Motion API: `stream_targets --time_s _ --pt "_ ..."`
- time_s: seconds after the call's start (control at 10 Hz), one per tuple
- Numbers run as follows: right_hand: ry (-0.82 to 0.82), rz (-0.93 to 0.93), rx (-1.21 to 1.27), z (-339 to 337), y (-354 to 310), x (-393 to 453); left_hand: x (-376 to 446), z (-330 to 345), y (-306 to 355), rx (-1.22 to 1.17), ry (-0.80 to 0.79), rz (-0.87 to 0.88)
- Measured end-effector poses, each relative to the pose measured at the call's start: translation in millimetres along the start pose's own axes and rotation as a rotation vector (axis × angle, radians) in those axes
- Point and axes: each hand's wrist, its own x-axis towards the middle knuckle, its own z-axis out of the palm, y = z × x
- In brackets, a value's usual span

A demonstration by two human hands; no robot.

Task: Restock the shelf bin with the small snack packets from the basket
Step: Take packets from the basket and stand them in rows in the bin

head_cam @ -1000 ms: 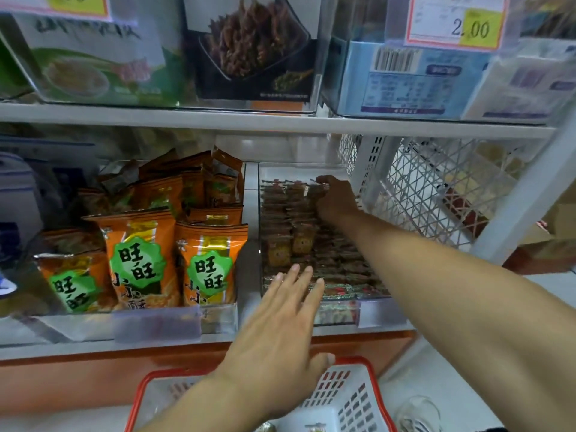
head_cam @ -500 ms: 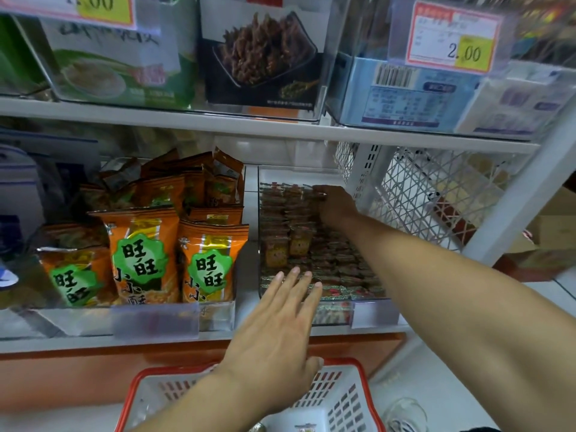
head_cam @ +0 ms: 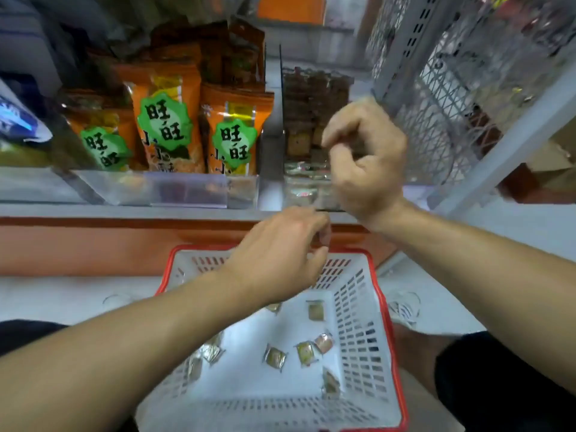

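The white basket (head_cam: 358, 322) with a red rim sits low in the middle of the view, with several small foil snack packets (head_cam: 276, 358) scattered on its floor. The clear shelf bin (head_cam: 299, 188) above it holds rows of small brown packets (head_cam: 311, 98). My left hand (head_cam: 280, 254) hovers over the basket's far rim, fingers loosely bent downward, and I see nothing in it. My right hand (head_cam: 367, 157) hangs in front of the bin, above its front wall. Its fingers are curled in toward the thumb, with no packet visible between them.
Orange snack bags (head_cam: 165, 120) with green labels fill the neighbouring bin on the left. A white wire mesh panel (head_cam: 436, 113) and a shelf post stand to the right of the bin. An orange shelf base (head_cam: 93, 244) runs behind the basket.
My right hand has pulled back from deep in the bin to its front, fingers now curled. My left hand dropped from the bin front toward the basket. The view tilted down.
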Motion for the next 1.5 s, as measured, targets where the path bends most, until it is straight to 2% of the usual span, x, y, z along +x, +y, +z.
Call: stream_targets --time_s 0.1,0.2,0.3,0.4,0.5,0.6,0.7,0.9,1.0,1.1,1.2,1.3,1.4,1.5 --pt "-0.635 0.197 -0.086 8 -18 -110 -41 52 -39 -0.048 -0.497 -0.249" --pt "-1.558 0.71 -0.394 7 7 -227 -98 108 -86 0.015 -0.897 -0.511" --pt "-1.858 0.803 -0.484 -5 25 -314 -156 144 -128 0.202 -1.044 -0.534" --pt "-1.95 0.975 -0.455 -5 28 -359 -190 164 -160 0.396 -1.083 -0.474" --pt "-1.966 1.141 -0.372 4 26 -390 -202 180 -174 0.534 -1.107 -0.359" --pt "-1.892 1.22 -0.466 13 30 -412 -202 200 -180 0.71 -1.16 -0.288" --pt "-1.839 1.166 -0.507 3 28 -421 -208 216 -186 0.681 -1.155 -0.3" --pt "-1.843 1.211 -0.555 -4 26 -421 -210 232 -193 0.668 -1.033 -0.255" --pt "-1.67 1.284 -0.398 2 32 -402 -204 230 -191 0.644 -0.997 -0.258" --pt "-1.514 1.384 -0.22 16 47 -390 -201 229 -189 0.569 -1.057 -0.297" --pt "-1.656 1.229 -0.384 21 53 -384 -200 230 -181 0.457 -1.054 -0.439" --pt "-1.657 1.123 -0.428 18 50 -391 -202 234 -177 0.296 -0.969 -0.556" --pt "-1.664 1.063 -0.338 19 45 -395 -199 239 -177 0.059 -0.804 -0.726" --pt "-1.633 1.148 -0.172 23 40 -394 -195 240 -176 -0.293 -0.621 -1.028"
